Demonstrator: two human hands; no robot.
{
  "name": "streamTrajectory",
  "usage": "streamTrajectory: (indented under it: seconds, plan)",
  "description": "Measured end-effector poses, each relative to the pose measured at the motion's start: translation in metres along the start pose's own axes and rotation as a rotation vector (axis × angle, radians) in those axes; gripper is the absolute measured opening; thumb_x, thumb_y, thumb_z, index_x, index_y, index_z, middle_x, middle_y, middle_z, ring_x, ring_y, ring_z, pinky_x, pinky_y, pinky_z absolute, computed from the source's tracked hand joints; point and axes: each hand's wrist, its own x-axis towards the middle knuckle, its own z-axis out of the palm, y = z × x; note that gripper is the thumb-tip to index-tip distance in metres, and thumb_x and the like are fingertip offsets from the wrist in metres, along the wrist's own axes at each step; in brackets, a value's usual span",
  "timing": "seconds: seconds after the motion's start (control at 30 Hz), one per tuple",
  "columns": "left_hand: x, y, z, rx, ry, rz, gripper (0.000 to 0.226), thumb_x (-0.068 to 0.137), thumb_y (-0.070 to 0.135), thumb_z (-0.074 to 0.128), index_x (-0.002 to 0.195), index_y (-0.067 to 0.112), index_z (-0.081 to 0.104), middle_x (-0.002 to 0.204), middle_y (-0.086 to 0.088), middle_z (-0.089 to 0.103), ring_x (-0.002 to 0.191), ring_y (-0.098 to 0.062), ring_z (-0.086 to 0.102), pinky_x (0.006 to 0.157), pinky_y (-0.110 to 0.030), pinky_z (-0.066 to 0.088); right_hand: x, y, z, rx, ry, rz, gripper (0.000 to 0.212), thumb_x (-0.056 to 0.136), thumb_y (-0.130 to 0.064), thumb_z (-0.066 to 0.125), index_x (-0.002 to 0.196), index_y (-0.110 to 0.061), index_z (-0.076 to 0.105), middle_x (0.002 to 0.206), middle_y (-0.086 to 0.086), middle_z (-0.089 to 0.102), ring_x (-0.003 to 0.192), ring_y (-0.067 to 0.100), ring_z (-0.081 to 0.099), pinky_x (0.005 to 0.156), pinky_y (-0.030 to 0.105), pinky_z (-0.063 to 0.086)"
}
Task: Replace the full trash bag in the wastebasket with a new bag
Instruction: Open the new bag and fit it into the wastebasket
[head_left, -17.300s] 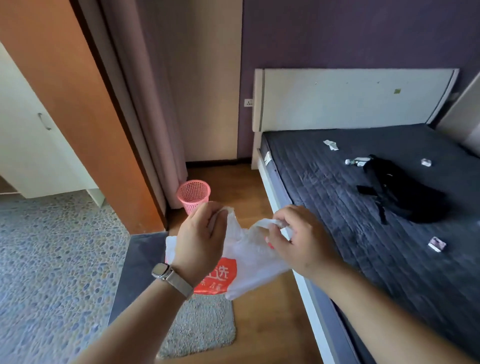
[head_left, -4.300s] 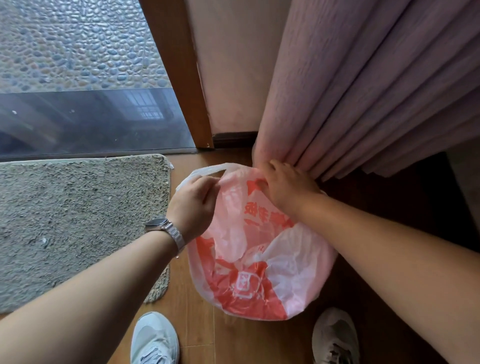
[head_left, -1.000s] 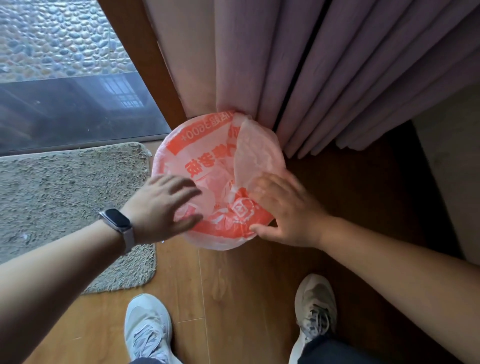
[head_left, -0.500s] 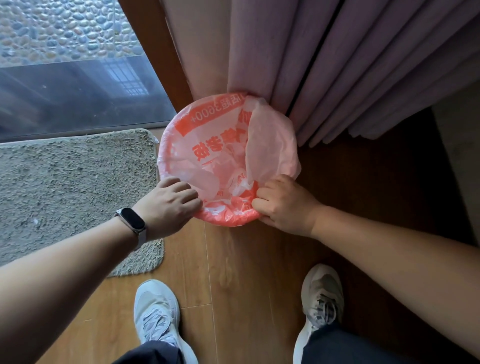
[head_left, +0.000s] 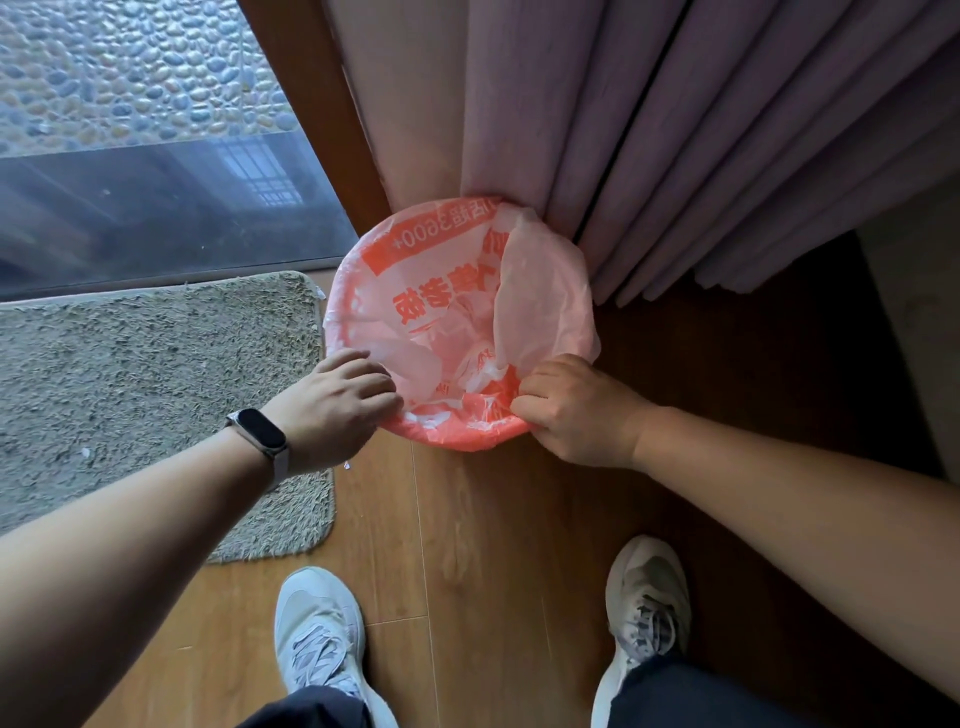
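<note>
A white plastic bag (head_left: 447, 306) with red print lines the round pink wastebasket on the floor, its edge folded over the rim (head_left: 457, 439). The basket itself is almost fully covered by the bag. My left hand (head_left: 337, 405), with a watch on the wrist, grips the bag at the near left of the rim with curled fingers. My right hand (head_left: 576, 410) pinches the bag edge at the near right of the rim. The inside of the bag looks crumpled and holds nothing I can see.
Pink curtains (head_left: 649, 130) hang against the basket's far side. A grey shaggy mat (head_left: 156, 395) lies to the left on the wooden floor (head_left: 467, 571). A glass door (head_left: 156, 197) and wooden frame (head_left: 322, 104) stand behind. My two shoes (head_left: 317, 639) are below the basket.
Since a second ago both hands went from lying flat on the bag to curling over its near rim edge. The bag's middle has sunk deeper into the basket.
</note>
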Motion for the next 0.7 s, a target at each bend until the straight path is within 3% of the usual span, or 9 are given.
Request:
streamTrajectory:
  seconds: [0.13, 0.27, 0.4, 0.53, 0.7]
  plan:
    - [0.000, 0.007, -0.010, -0.010, 0.013, -0.059, 0.057, 0.078, 0.055, 0.061, 0.114, 0.012, 0.063, 0.110, -0.006, 0.067, 0.108, -0.028, 0.059, 0.101, -0.042, 0.039, -0.005, 0.000, -0.012, 0.002, 0.042, 0.124, 0.038, 0.080, -0.051, 0.056, 0.101, -0.020, 0.064, 0.107, 0.000, 0.060, 0.103, 0.020, 0.052, 0.097, 0.038, 0.034]
    - [0.014, 0.005, -0.019, -0.059, 0.169, -0.327, 0.062, 0.084, 0.059, 0.048, 0.123, 0.011, 0.058, 0.123, -0.010, 0.062, 0.119, -0.031, 0.052, 0.102, -0.047, 0.038, 0.016, 0.010, -0.021, 0.041, 0.323, 0.440, 0.041, 0.079, -0.042, 0.060, 0.105, -0.010, 0.062, 0.112, 0.011, 0.058, 0.104, 0.032, 0.054, 0.089, 0.043, 0.042]
    - [0.042, 0.001, -0.017, -0.165, 0.232, -0.656, 0.062, 0.083, 0.049, 0.049, 0.133, 0.013, 0.048, 0.141, -0.010, 0.047, 0.132, -0.031, 0.036, 0.111, -0.047, 0.031, 0.054, 0.037, -0.028, 0.103, 0.265, 0.761, 0.062, 0.079, -0.029, 0.066, 0.132, -0.006, 0.045, 0.132, 0.019, 0.046, 0.119, 0.039, 0.043, 0.099, 0.045, 0.038]
    - [0.050, 0.001, -0.007, -0.242, 0.247, -0.700, 0.063, 0.079, 0.042, 0.053, 0.135, 0.014, 0.044, 0.151, -0.013, 0.031, 0.141, -0.030, 0.020, 0.115, -0.046, 0.020, 0.076, 0.056, -0.026, 0.191, 0.211, 0.881, 0.053, 0.085, -0.018, 0.059, 0.133, -0.009, 0.039, 0.130, 0.019, 0.048, 0.120, 0.037, 0.047, 0.095, 0.038, 0.040]
    - [0.048, 0.003, -0.003, -0.282, 0.368, -0.708, 0.057, 0.078, 0.026, 0.056, 0.131, 0.009, 0.047, 0.151, -0.016, 0.031, 0.139, -0.030, 0.023, 0.114, -0.040, 0.019, 0.075, 0.063, -0.019, 0.323, 0.309, 1.045, 0.030, 0.090, -0.017, 0.054, 0.119, -0.010, 0.049, 0.121, 0.016, 0.057, 0.109, 0.034, 0.056, 0.077, 0.030, 0.039]
